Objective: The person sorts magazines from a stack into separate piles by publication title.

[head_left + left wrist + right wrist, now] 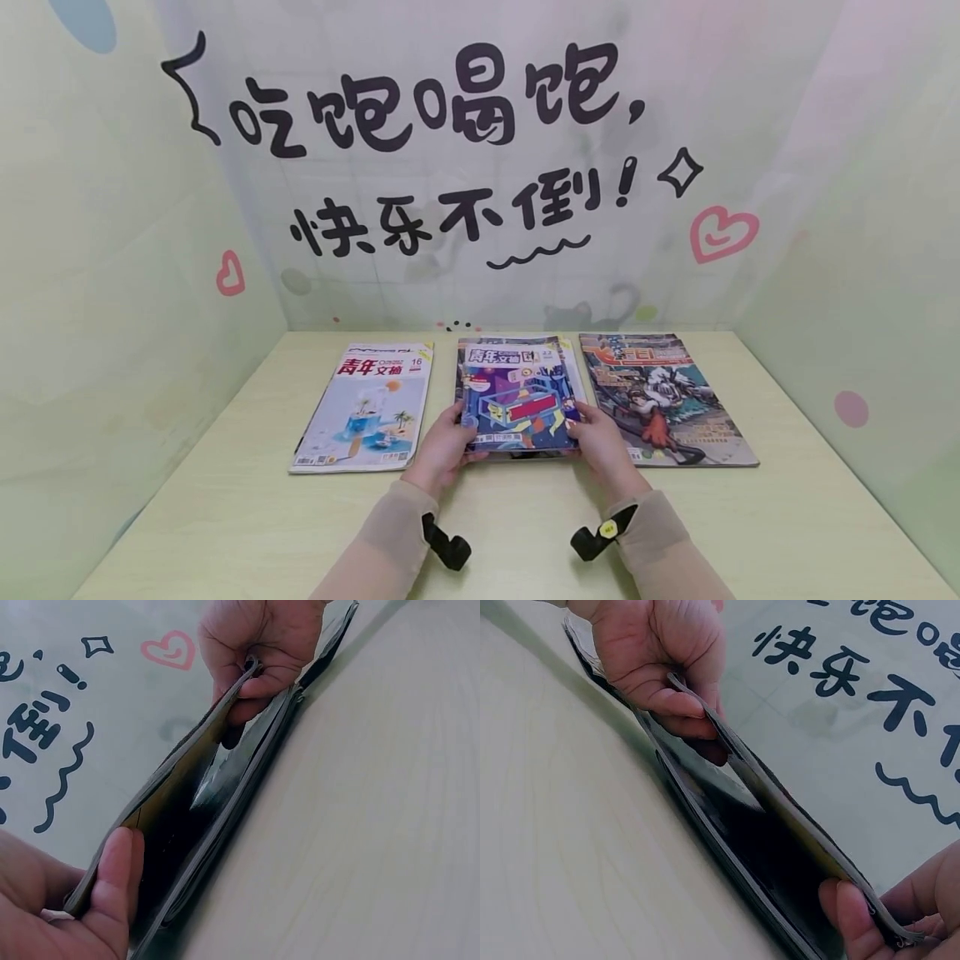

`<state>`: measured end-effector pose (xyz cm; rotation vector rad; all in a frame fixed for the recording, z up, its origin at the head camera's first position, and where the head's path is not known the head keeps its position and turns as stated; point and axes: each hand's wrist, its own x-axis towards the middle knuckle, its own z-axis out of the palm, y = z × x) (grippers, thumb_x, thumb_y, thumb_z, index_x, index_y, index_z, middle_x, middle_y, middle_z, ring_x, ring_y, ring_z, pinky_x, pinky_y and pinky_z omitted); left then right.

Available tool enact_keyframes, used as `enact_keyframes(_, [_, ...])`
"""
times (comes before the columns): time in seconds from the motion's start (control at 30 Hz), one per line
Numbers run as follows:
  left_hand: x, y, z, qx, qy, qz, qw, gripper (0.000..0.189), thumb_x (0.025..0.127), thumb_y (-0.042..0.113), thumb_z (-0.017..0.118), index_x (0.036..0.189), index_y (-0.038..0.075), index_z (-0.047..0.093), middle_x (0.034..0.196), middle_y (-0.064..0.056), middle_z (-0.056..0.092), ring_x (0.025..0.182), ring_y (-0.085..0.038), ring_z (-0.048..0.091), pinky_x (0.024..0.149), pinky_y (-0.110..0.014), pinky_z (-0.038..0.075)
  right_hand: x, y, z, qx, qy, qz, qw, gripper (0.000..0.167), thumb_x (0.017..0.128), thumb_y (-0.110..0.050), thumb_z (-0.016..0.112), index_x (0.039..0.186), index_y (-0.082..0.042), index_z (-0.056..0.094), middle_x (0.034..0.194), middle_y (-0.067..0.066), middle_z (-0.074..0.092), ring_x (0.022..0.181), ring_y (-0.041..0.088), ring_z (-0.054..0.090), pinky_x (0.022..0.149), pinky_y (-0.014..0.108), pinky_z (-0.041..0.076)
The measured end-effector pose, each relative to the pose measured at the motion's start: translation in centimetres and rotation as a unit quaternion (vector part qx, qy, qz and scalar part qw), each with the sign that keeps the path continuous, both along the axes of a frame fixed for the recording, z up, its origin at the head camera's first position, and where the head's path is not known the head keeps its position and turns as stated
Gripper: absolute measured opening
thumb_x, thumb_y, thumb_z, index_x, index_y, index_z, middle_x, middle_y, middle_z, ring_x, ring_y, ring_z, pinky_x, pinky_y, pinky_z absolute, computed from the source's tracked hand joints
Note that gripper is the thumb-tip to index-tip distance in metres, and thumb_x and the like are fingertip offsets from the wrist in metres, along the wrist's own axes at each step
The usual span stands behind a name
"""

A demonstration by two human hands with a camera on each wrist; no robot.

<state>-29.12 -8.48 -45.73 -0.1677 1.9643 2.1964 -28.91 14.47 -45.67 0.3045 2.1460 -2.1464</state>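
Note:
Both hands hold a purple-blue magazine (519, 408) with a bright illustrated cover, in the middle of the table. My left hand (447, 446) grips its near left corner, thumb on the cover and fingers underneath. At the near right corner, my right hand (602, 446) pinches it the same way. Seen from the left wrist, the held magazine's near edge is lifted, with a gap above the magazines (236, 806) lying below. The right wrist view shows the fingertips (853, 915) under the raised magazine. Most of the lower covers are hidden.
Left of the hands lies a white magazine (367, 408) with a beach picture, stacked over another. On the right is a larger magazine (660, 400) with a fantasy cover. The pale wood table (517, 533) meets printed fabric walls (847, 250) at the back and sides.

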Motion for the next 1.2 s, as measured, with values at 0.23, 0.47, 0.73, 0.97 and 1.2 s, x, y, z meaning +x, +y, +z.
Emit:
enact_keyframes(0.23, [0.3, -1.0, 0.4, 0.011, -0.001, 0.012, 0.9999, 0.06, 0.096, -0.004, 0.041, 0.152, 0.004, 0.021, 0.13, -0.024, 0.051, 0.089, -0.022, 0.063, 0.075, -0.034, 0.057, 0.3, -0.8, 0.4, -0.033, 0.026, -0.001, 0.9991, 0.059, 0.089, 0.01, 0.044, 0.146, 0.006, 0.031, 0.133, 0.03, 0.048, 0.089, 0.019, 0.061, 0.065, 0.029, 0.055])
enact_keyframes(0.47, [0.7, -2.9, 0.8, 0.001, -0.009, 0.026, 0.9996, 0.062, 0.096, -0.004, 0.042, 0.153, 0.007, 0.021, 0.131, -0.026, 0.05, 0.091, -0.023, 0.062, 0.074, -0.034, 0.058, 0.6, -2.7, 0.4, -0.064, 0.058, 0.008, 0.9962, 0.06, 0.086, 0.013, 0.042, 0.145, 0.008, 0.031, 0.13, 0.031, 0.049, 0.086, 0.02, 0.062, 0.064, 0.032, 0.057])
enact_keyframes(0.73, [1.7, -6.5, 1.2, -0.014, -0.019, 0.032, 0.9992, 0.063, 0.097, -0.001, 0.042, 0.154, 0.01, 0.017, 0.132, -0.026, 0.047, 0.091, -0.023, 0.062, 0.074, -0.034, 0.057, 1.1, -5.7, 0.5, -0.084, 0.061, 0.041, 0.9938, 0.06, 0.089, 0.013, 0.044, 0.147, 0.006, 0.029, 0.128, 0.03, 0.05, 0.091, 0.022, 0.062, 0.071, 0.038, 0.058])
enact_keyframes(0.97, [2.4, -10.3, 1.2, -0.024, -0.022, 0.031, 0.999, 0.064, 0.098, -0.001, 0.039, 0.155, 0.013, 0.013, 0.136, -0.025, 0.041, 0.092, -0.021, 0.062, 0.077, -0.035, 0.056, 1.5, -8.9, 0.8, -0.096, 0.063, 0.078, 0.9902, 0.061, 0.09, 0.011, 0.045, 0.147, 0.006, 0.025, 0.134, 0.031, 0.046, 0.1, 0.027, 0.06, 0.075, 0.041, 0.057])
enact_keyframes(1.2, [3.0, -14.2, 1.2, -0.042, -0.02, 0.02, 0.9987, 0.065, 0.1, 0.002, 0.038, 0.156, 0.013, 0.006, 0.136, -0.025, 0.037, 0.09, -0.017, 0.061, 0.075, -0.031, 0.055, 1.2, -11.7, 0.7, -0.122, 0.068, 0.122, 0.9827, 0.063, 0.089, 0.01, 0.049, 0.147, 0.009, 0.023, 0.127, 0.03, 0.051, 0.095, 0.026, 0.062, 0.074, 0.043, 0.057])
